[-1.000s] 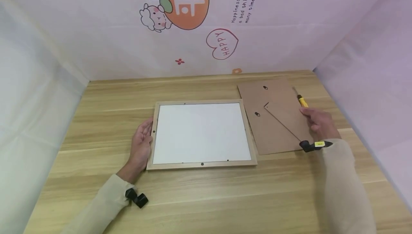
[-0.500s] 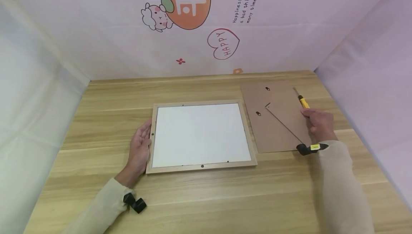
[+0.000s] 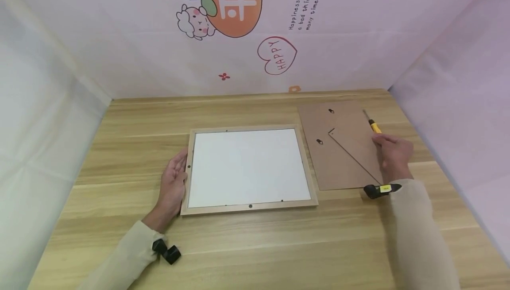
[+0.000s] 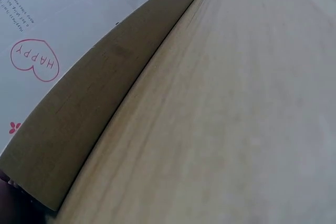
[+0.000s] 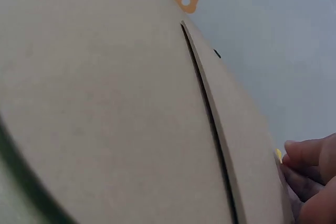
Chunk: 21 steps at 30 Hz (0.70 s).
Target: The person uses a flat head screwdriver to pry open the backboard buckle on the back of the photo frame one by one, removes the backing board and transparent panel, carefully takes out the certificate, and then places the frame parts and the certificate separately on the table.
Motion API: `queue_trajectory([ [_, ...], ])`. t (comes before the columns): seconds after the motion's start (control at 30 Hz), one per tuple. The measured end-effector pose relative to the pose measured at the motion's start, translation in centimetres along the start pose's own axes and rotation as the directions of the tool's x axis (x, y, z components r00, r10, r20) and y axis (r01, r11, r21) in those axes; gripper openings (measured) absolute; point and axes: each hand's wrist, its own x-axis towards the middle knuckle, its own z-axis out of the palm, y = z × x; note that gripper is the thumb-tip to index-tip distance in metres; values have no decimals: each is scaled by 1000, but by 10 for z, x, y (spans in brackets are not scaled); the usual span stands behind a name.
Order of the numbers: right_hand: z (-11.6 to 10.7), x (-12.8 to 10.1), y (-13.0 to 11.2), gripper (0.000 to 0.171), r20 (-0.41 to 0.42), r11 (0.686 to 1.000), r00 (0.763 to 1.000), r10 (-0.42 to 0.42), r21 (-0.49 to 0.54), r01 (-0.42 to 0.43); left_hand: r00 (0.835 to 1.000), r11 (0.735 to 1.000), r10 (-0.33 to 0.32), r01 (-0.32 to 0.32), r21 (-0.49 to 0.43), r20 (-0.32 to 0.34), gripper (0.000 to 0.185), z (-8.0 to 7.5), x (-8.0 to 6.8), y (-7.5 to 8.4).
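Observation:
A light wooden picture frame (image 3: 255,208) lies flat, with a white sheet (image 3: 251,166) filling it. My left hand (image 3: 171,188) rests along the frame's left side, its fingers fairly straight against the edge. Right of the frame lies a brown backing board (image 3: 342,157) with two small black hangers and a cut stand flap. My right hand (image 3: 396,152) pinches the board's right edge; in the right wrist view thumb and fingers (image 5: 307,153) meet there. Just beyond those fingertips lies a yellow-handled screwdriver (image 3: 374,126).
Wood-grained table (image 3: 247,250) surrounds the frame and board. A white printed sheet (image 3: 159,59) rises behind the table's back edge, and pale fabric walls (image 3: 36,126) stand at both sides. The frame's right edge lies close to the board's left edge.
The backing board has shifted slightly right, leaving its left edge a little farther from the frame. The frame's left end has come slightly nearer. My right wrist has moved lower and left.

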Motion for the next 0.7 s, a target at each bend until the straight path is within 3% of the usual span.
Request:
queue_trajectory([
  [0.1,-1,-1,2,25,8,992,1000,-11,128,10,1000,1000,-6,6,5,-3,64,0,0,0],
  [0.3,1,-2,4,18,-5,929,1000,-31,368,30,1000,1000,-14,14,-1,-4,63,0,0,0],
  [0.43,3,-4,5,17,-35,886,999,-36,462,48,1000,1000,-15,15,-5,0,64,-1,0,1],
  [0.57,3,-8,5,22,-8,846,999,-43,532,40,1000,1000,-16,16,-12,4,63,-1,-1,1],
  [0.7,2,-13,2,25,19,847,998,-64,529,44,1000,1000,-12,12,-19,4,63,-1,-1,1],
])
